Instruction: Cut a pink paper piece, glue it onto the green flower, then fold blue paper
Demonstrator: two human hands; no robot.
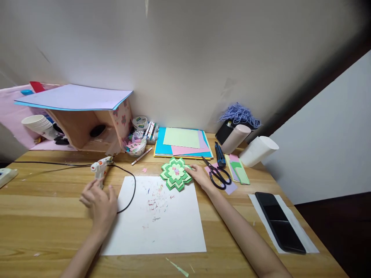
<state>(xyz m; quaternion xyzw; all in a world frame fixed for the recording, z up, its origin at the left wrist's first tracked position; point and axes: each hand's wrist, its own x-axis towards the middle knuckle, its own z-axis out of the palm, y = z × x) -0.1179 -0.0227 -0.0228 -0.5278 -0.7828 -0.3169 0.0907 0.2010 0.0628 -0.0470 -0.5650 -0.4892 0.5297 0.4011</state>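
Observation:
A layered green paper flower (176, 173) with a pink middle lies at the top edge of a paint-marked white sheet (179, 231). Its right edge is pinched between the fingers and thumb of my right hand (199, 177). My left hand (101, 204) is over the table left of the sheet, thumb and fingers apart, slightly blurred. Just beyond its fingertips stands a white glue gun (99, 166) with orange parts, its handle partly behind the fingers. I see nothing held in the left hand.
A black cord (133, 189) curves beside the sheet. Black scissors (219, 175) and a utility knife (220, 154) lie right of the flower. Coloured paper (185, 138) is stacked behind. A phone (279, 222) lies at right; a cardboard box (121, 119) stands at back left.

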